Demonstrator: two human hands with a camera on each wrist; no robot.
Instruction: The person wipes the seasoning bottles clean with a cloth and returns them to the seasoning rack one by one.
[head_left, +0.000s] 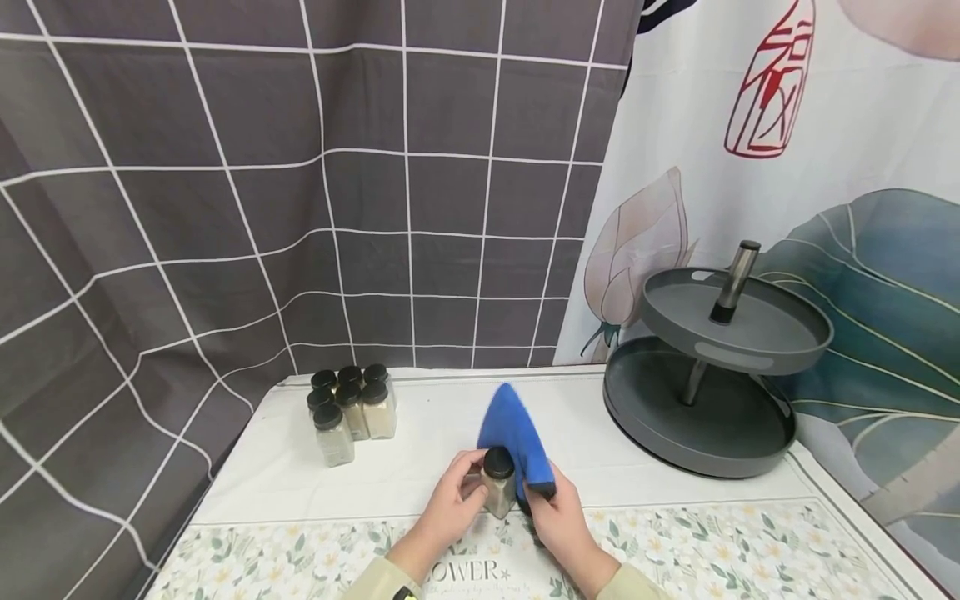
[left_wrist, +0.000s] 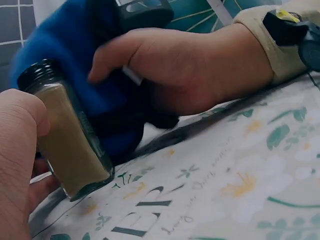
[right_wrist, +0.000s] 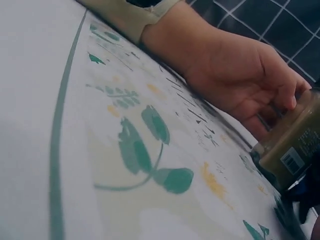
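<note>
A glass spice jar (head_left: 497, 494) with a black lid and tan powder inside stands at the front middle of the table. My left hand (head_left: 450, 506) grips it from the left, thumb and fingers round its side. In the right wrist view the jar (right_wrist: 291, 145) shows a barcode label. Just right of it, my right hand (head_left: 558, 518) holds a blue cloth (head_left: 510, 425) with dark edging, which rises to a point behind the jar. The left wrist view has the cloth (left_wrist: 62, 35) right beside the jar, part of it hidden behind the right hand.
Several similar black-lidded jars (head_left: 351, 408) stand in a cluster at the back left. A dark grey two-tier round tray (head_left: 701, 454) with a metal post occupies the back right. The white table (head_left: 442, 400) has a floral cloth (head_left: 697, 546) along its front, and curtains hang behind.
</note>
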